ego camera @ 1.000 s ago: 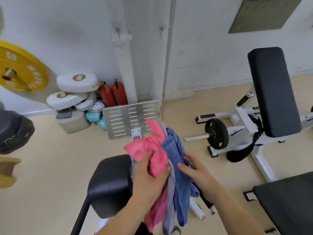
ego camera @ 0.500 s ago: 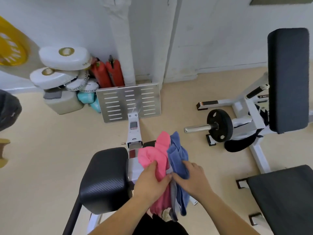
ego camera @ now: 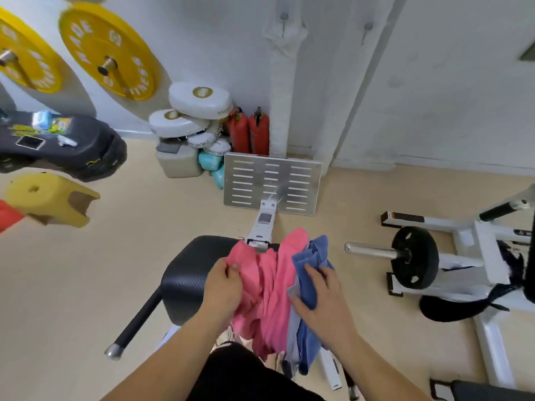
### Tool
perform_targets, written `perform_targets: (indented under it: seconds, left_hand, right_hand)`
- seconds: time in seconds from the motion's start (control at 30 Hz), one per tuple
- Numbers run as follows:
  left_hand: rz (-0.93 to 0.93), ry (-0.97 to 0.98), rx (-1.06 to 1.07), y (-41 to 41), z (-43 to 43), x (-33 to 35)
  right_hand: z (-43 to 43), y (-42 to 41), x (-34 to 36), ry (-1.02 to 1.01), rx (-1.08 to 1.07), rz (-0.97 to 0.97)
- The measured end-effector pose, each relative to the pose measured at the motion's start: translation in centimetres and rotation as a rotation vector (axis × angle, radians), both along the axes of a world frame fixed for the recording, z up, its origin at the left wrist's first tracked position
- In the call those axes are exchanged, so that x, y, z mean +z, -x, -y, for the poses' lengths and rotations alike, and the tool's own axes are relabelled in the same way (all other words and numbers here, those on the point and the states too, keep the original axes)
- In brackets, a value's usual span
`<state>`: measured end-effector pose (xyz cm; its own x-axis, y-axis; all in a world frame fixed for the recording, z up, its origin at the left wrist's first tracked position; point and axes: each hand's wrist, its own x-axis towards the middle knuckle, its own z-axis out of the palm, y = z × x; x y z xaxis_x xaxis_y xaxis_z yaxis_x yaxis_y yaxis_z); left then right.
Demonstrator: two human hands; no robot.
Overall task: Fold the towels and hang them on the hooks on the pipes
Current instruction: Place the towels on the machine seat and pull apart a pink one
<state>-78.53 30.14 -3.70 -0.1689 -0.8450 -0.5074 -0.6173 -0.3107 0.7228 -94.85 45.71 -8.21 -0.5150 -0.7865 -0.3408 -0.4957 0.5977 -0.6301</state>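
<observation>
Beige floor [ego camera: 72, 285] and white wall [ego camera: 434, 96] of a gym room, seen from the head camera. A white-framed weight machine [ego camera: 486, 256] stands at the right and carries a black plate [ego camera: 415, 257] on a steel bar. Two white pipes rise along the wall: the wrapped pipe [ego camera: 282, 96] and, just to its right, the plain pipe [ego camera: 359, 96].

Two yellow plates [ego camera: 107, 50] hang on the wall at upper left. A black padded seat [ego camera: 188, 279] lies below centre, and a slotted metal footplate [ego camera: 272, 183] stands beyond it, at the foot of the pipes.

The towels are bunched together in front of the person, over the right edge of the padded seat; contact with the seat cannot be determined. The pink towel [ego camera: 272, 285] lies on the left of the bunch, the blue towel [ego camera: 311, 261] on the right, with a grey towel [ego camera: 293, 328] between them and hanging below.

The left hand [ego camera: 223, 287] has its fingers curled and pinches the upper left edge of the pink towel. The right hand [ego camera: 324, 293] grips the blue towel, fingers laid over its folds and thumb pressed against its lower side.

One hook [ego camera: 284, 16] projects near the top of the wrapped pipe, and a second hook [ego camera: 368, 26] from the plain pipe; both are bare, well apart from the towels.
</observation>
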Motion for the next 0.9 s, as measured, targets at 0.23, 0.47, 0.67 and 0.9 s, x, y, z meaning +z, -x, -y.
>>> perform_targets:
  seconds: [0.23,0.47,0.67,0.9]
  left_hand:
    - [-0.097,0.266,0.198,-1.6,3.5,7.7]
    - [-0.121,0.585,0.205,-3.9,5.9,14.1]
    - [-0.118,0.394,-0.055,-2.6,1.8,10.6]
    - [-0.225,0.289,-0.220,-2.0,-0.3,9.5]
  right_hand:
    - [2.0,1.5,0.0,-0.137,0.126,-0.062]
    - [3.4,1.4,-0.1,-0.124,0.252,-0.256]
    - [3.2,2.0,0.2,-0.209,0.346,-0.207]
    - [4.7,2.0,7.3,0.043,0.170,0.138]
